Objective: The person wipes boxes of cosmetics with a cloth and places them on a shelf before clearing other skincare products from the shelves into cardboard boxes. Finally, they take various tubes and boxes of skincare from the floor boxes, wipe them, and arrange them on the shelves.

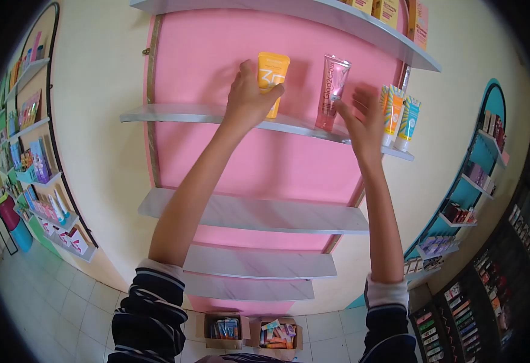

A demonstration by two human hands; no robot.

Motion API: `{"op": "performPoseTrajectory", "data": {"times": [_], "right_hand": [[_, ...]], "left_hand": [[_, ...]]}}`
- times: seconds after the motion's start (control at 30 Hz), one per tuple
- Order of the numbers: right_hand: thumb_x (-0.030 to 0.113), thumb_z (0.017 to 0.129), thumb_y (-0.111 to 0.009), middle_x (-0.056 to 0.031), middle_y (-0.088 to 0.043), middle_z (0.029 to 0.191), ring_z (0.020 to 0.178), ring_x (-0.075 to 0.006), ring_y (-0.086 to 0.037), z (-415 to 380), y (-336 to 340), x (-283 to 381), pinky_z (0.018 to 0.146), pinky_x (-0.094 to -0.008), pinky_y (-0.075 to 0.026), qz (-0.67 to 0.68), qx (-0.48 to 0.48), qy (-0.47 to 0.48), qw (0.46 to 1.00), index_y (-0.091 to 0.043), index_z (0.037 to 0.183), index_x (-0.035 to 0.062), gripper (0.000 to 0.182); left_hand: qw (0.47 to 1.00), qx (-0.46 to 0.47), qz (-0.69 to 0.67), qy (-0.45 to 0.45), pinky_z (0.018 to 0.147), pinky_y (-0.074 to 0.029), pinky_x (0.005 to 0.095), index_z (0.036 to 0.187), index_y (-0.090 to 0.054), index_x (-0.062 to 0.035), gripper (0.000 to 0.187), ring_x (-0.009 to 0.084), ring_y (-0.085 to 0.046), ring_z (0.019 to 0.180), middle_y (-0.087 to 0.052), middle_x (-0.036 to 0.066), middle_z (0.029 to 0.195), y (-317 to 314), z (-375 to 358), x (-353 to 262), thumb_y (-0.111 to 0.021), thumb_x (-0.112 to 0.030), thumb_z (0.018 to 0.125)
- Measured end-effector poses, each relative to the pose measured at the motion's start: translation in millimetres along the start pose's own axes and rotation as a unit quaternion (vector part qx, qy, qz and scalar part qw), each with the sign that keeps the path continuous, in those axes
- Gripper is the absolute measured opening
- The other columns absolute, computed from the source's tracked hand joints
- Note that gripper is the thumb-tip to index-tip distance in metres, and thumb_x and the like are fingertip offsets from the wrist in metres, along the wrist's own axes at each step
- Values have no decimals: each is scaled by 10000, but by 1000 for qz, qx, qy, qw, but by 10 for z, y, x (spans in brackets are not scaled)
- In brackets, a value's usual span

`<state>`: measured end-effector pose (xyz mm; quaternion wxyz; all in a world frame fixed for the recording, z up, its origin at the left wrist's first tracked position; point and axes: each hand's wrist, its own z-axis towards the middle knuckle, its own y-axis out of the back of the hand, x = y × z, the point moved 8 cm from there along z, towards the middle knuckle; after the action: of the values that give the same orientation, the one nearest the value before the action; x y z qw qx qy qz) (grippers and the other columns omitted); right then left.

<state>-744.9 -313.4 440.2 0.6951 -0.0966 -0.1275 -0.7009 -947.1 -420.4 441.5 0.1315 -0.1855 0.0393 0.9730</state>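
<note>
On the second shelf (186, 113) stands a yellow tube (273, 68), upright, with my left hand (248, 97) around its left side and the thumb across its front. A pink tube (334, 78) stands upright farther right on that shelf. My right hand (364, 118) is just right of the pink tube, its fingers apart and its thumb near the tube's edge; whether they touch is unclear. Right of that hand are an orange-striped tube (392, 115) and a blue-striped tube (407, 121), both upright near the shelf's end.
Yellow boxes (386, 11) stand on the top shelf (313, 27). Lower marble-look shelves (253, 212) hang below. Two cardboard boxes (222, 343) of products sit on the tiled floor. Stocked side shelves (35, 127) are at left, a blue-backed display (467, 181) at right.
</note>
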Motion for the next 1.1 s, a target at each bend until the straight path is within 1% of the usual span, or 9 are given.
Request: {"op": "performPoseTrajectory", "data": {"times": [0.07, 0.1, 0.23, 0.3, 0.43, 0.5, 0.67, 0.77, 1.1], "right_hand": [[243, 611, -713, -189, -533, 953, 853, -228, -547, 142, -197, -186, 719, -300, -451, -4, 23, -75, 997, -434, 1038, -66, 596], [239, 579, -727, -192, -542, 910, 803, -232, -560, 153, -291, -280, 696, -307, -457, 20, 44, -133, 990, -430, 1023, -77, 620], [186, 559, -713, -161, -553, 794, 697, -224, -571, 168, -406, -335, 626, -317, -468, 1, 66, -126, 990, -432, 982, -82, 574], [143, 559, -684, -124, -544, 718, 637, -196, -569, 170, -367, -281, 576, -296, -463, 14, 54, -131, 990, -447, 939, -63, 493], [54, 589, -627, -71, -521, 563, 426, -143, -505, 127, 547, 27, 402, -265, -420, 88, -123, -60, 987, -510, 729, -44, 207], [62, 611, -632, -60, -524, 590, 454, -130, -500, 194, 1073, -56, 420, -253, -431, 133, -180, -61, 973, -515, 772, 16, 204], [114, 623, -617, -111, -570, 843, 801, -201, -560, 453, 1766, -1091, 672, -333, -482, 201, -130, -232, 943, -514, 821, 42, 235], [222, 687, -537, -146, -493, 1096, 1043, -233, -417, 406, 1612, -1454, 878, -486, -335, 381, -23, -336, 861, -501, 961, 66, 317], [212, 673, -509, -109, -487, 1063, 996, -190, -467, 414, 1236, -1234, 864, -337, -408, 424, 104, -235, 868, -492, 1113, 11, 484]], "left_hand": [[979, 130, -84, 135, 739, -457, 355, 1108, -354, 56, 611, 295, -562, 865, -542, 212, 946, -261, 40, 141, -639, -240, 656], [978, 135, -92, 131, 739, -457, 355, 1108, -354, 56, 611, 295, -562, 865, -542, 212, 946, -358, 84, 202, -639, -240, 656], [968, 176, -133, 119, 665, -482, 322, 898, -521, 18, 385, 224, -598, 758, -590, 136, 818, -590, 131, 308, -671, -209, 625], [936, 171, -264, 160, 632, -485, 300, 820, -551, -12, 282, 171, -597, 709, -592, 89, 763, -575, 69, 176, -673, -192, 639], [869, 208, -419, 162, 600, -498, 259, 890, -550, -28, 290, 130, -590, 655, -585, 69, 752, -722, -83, -287, -658, -214, 696], [858, 215, -434, 172, 565, -495, 259, 840, -550, -24, 267, 128, -587, 633, -586, 73, 726, -828, -114, -474, -679, -181, 666], [863, 204, -423, 185, 523, -500, 266, 765, -546, -17, 323, 133, -585, 613, -589, 81, 700, -1443, -84, -672, -762, -150, 564], [893, 174, -352, 218, 534, -510, 274, 762, -540, -18, 398, 143, -587, 614, -594, 85, 725, -1807, -51, -634, -805, -159, 500], [816, 239, -445, 282, 649, -532, 301, 855, -538, -16, 427, 175, -603, 748, -597, 97, 846, -2251, -271, -926, -796, -93, 524]]}}
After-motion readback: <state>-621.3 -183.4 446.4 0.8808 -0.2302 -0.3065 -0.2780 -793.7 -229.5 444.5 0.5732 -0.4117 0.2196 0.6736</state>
